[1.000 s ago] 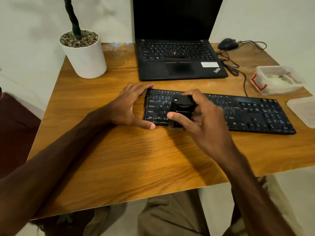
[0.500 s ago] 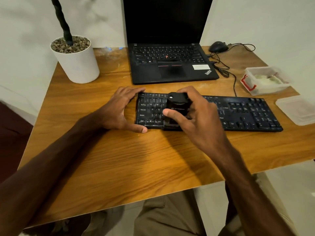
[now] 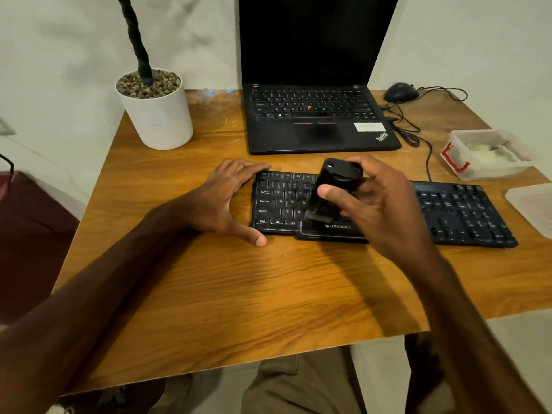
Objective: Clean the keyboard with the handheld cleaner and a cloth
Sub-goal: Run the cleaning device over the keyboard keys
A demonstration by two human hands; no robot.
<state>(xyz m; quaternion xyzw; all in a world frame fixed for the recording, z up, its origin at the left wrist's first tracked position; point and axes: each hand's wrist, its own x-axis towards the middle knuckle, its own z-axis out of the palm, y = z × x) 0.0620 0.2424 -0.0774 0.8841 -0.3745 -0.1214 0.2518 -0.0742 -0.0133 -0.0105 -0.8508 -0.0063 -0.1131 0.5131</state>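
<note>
A black Zebronics keyboard [image 3: 466, 213] lies across the wooden table [image 3: 268, 294] in front of the laptop. My left hand [image 3: 227, 198] clasps its left end, fingers over the back corner and thumb at the front edge. My right hand [image 3: 376, 204] grips a small black handheld cleaner [image 3: 331, 186], tilted, with its nozzle on the keys near the keyboard's lower middle. My right hand hides the keyboard's centre. I see no cloth.
A black laptop [image 3: 316, 127] stands open behind the keyboard. A white plant pot [image 3: 158, 115] sits back left. A wired mouse [image 3: 400, 91] and its cable lie back right. A clear container [image 3: 490, 153] with a red clip and a lid [image 3: 534, 207] sit at the right edge.
The cleaner has tilted and its nozzle has shifted slightly along the keys. My left hand keeps the same hold on the keyboard's left end. The camera view has shifted.
</note>
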